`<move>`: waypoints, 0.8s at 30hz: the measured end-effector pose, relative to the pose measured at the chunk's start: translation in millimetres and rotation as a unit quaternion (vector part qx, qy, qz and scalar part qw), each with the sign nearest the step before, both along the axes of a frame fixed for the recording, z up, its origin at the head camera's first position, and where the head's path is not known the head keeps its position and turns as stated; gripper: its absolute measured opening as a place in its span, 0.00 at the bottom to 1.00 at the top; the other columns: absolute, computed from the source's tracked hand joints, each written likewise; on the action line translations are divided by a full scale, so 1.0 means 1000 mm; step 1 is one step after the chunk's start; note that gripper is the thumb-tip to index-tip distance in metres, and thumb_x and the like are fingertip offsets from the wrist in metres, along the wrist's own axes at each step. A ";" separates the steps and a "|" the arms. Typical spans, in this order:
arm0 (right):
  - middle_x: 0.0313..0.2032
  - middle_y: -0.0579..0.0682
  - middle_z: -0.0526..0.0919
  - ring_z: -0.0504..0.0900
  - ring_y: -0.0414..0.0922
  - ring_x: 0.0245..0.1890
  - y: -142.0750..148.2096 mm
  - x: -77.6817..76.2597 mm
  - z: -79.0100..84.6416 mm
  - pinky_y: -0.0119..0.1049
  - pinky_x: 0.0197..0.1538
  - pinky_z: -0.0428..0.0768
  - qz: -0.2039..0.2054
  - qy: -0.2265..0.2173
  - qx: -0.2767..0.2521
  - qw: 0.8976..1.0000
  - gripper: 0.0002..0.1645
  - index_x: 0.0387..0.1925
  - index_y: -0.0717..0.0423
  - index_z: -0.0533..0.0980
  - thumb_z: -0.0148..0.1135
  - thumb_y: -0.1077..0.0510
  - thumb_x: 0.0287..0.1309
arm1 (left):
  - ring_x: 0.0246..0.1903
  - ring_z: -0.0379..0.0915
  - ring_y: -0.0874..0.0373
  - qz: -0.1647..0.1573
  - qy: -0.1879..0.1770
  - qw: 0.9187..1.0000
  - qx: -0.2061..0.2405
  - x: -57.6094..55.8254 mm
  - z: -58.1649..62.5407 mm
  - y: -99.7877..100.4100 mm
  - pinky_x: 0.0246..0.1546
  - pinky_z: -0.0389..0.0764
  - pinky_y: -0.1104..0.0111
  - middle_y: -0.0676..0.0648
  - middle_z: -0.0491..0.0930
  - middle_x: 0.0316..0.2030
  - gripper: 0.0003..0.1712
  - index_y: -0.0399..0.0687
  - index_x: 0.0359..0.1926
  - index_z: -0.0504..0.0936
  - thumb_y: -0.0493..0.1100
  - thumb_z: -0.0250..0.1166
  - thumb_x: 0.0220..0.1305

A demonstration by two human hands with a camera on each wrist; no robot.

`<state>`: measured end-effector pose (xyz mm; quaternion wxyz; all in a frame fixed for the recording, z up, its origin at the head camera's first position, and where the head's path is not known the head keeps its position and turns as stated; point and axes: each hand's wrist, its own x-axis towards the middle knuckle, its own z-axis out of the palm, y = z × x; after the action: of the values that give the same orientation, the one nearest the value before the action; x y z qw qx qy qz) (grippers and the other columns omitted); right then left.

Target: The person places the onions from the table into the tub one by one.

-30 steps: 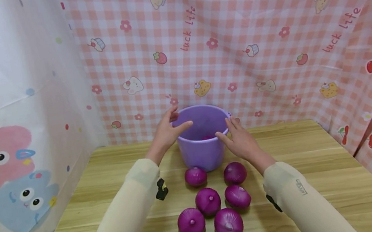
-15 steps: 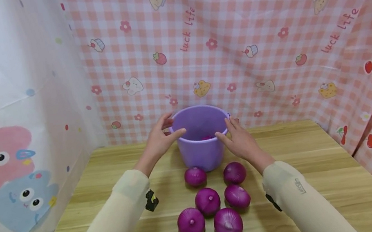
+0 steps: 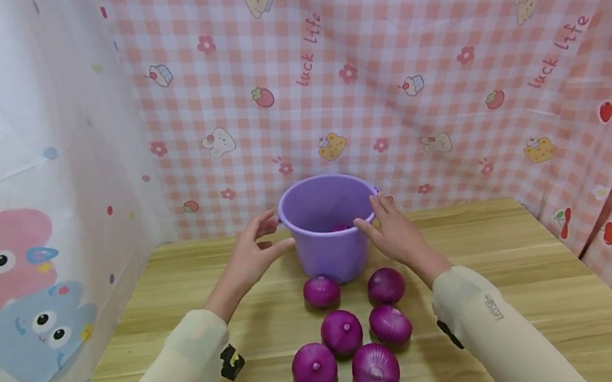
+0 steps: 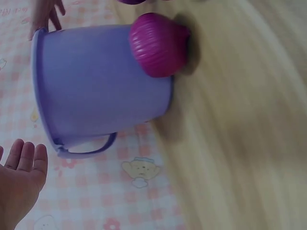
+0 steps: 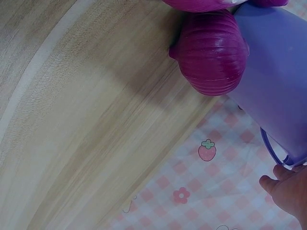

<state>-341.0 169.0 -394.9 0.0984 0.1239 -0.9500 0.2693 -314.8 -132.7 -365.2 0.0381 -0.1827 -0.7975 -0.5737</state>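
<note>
A purple bucket (image 3: 333,247) stands upright near the back of the wooden table, its side handle (image 4: 91,152) hanging down. Inside, a bit of a purple-red thing (image 3: 341,227) shows; the rest is hidden by the wall. My left hand (image 3: 251,250) is just left of the rim, apart from it, fingers relaxed and holding nothing. On the opposite side my right hand (image 3: 396,233) rests against the rim with its fingers fairly straight. Several red onions lie in front, among them one onion (image 3: 321,292) by the bucket's base and another onion (image 3: 386,285) below my right hand.
More onions lie nearer me, such as the front onion (image 3: 376,370) and the left onion (image 3: 315,369). A pink checked cloth (image 3: 408,36) hangs right behind the table (image 3: 520,290). A white cartoon-printed curtain (image 3: 111,164) hangs at the left.
My left hand has moved from over the bucket's left rim outward, to the left and toward me, leaving the rim. The right hand, bucket and onions stay where they were.
</note>
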 end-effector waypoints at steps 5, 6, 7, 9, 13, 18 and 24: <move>0.76 0.65 0.45 0.48 0.63 0.74 0.000 0.000 0.000 0.58 0.73 0.52 0.002 0.000 -0.001 1.000 0.49 0.77 0.63 0.48 0.39 0.31 0.72 | 0.64 0.65 0.41 0.005 -0.014 1.000 -0.014 0.009 -0.018 -0.009 0.63 0.69 0.49 0.35 0.70 0.64 0.44 0.39 0.73 0.61 0.45 0.72 0.60; 0.76 0.64 0.45 0.48 0.63 0.74 0.000 0.000 0.000 0.58 0.73 0.52 0.002 0.000 0.000 1.000 0.50 0.77 0.63 0.48 0.39 0.31 0.72 | 0.64 0.65 0.41 0.007 -0.017 1.000 -0.015 0.011 -0.022 -0.009 0.63 0.70 0.50 0.36 0.70 0.64 0.44 0.40 0.72 0.62 0.46 0.72 0.60; 0.76 0.64 0.45 0.47 0.63 0.74 0.000 0.000 0.000 0.58 0.73 0.52 0.002 -0.001 0.001 1.000 0.50 0.77 0.63 0.48 0.39 0.31 0.72 | 0.64 0.65 0.42 0.010 -0.020 1.000 -0.017 0.012 -0.026 -0.010 0.62 0.71 0.50 0.36 0.71 0.63 0.44 0.40 0.72 0.63 0.46 0.72 0.60; 0.76 0.64 0.45 0.47 0.63 0.74 0.001 0.000 0.000 0.58 0.73 0.51 0.002 -0.001 0.002 1.000 0.50 0.77 0.63 0.47 0.38 0.31 0.72 | 0.63 0.66 0.42 0.012 -0.022 1.000 -0.018 0.014 -0.034 -0.011 0.61 0.72 0.51 0.37 0.72 0.62 0.43 0.40 0.72 0.63 0.45 0.73 0.60; 0.76 0.65 0.45 0.47 0.63 0.74 0.002 0.000 -0.001 0.58 0.73 0.51 0.004 0.001 0.003 1.000 0.50 0.76 0.64 0.47 0.38 0.31 0.73 | 0.63 0.67 0.42 0.018 -0.022 0.999 -0.025 0.017 -0.050 -0.010 0.61 0.72 0.50 0.36 0.73 0.61 0.42 0.39 0.70 0.65 0.45 0.73 0.59; 0.76 0.65 0.46 0.48 0.63 0.74 0.001 0.000 0.000 0.58 0.73 0.52 0.004 0.004 0.004 1.000 0.49 0.76 0.64 0.48 0.39 0.31 0.73 | 0.61 0.68 0.43 0.025 -0.027 0.999 -0.034 0.021 -0.068 -0.008 0.60 0.72 0.50 0.36 0.75 0.59 0.40 0.37 0.69 0.67 0.45 0.73 0.59; 0.76 0.64 0.45 0.47 0.62 0.74 -0.001 0.002 0.001 0.58 0.73 0.52 0.002 0.000 0.003 1.000 0.50 0.77 0.63 0.48 0.39 0.31 0.72 | 0.61 0.69 0.43 0.035 -0.037 0.998 -0.044 0.023 -0.085 -0.005 0.60 0.72 0.51 0.37 0.75 0.59 0.42 0.38 0.69 0.67 0.45 0.74 0.58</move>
<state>-339.5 168.3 -393.9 0.0971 0.1259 -0.9506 0.2667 -292.2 -137.3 -449.9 0.0205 -0.1353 -0.8288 -0.5426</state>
